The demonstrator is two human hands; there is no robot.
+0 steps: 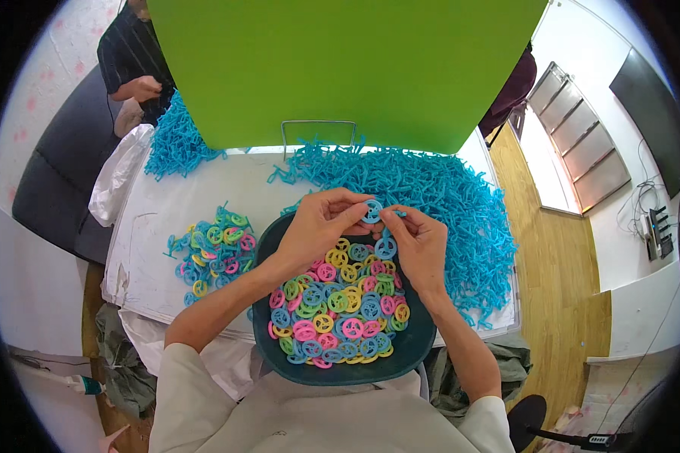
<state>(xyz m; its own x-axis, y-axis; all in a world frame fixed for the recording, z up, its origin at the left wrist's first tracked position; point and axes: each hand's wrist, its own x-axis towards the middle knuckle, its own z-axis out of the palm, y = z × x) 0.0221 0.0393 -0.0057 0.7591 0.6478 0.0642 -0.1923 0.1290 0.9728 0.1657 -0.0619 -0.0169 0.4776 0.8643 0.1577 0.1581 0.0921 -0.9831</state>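
Observation:
Above a dark green basin [425,336], my left hand [316,225] pinches a small blue plastic wheel [372,211] between thumb and fingers. My right hand [421,248] meets it from the other side, its fingertips closed on a small blue plastic peg [399,214]. Another blue wheel [385,248] hangs just below the right fingers; whether they grip it I cannot tell. Inside the basin lie many spoked wheels [340,302] in pink, yellow, green and blue. Left of it on the table is a heap of wheels with blue pegs attached [217,245].
A large heap of blue pegs [461,219] covers the right and back of the white table [147,249]. Behind stands a green panel [347,68] with a wire handle [319,123]. At far left, a person's hand [140,89] is near another blue peg heap [175,143].

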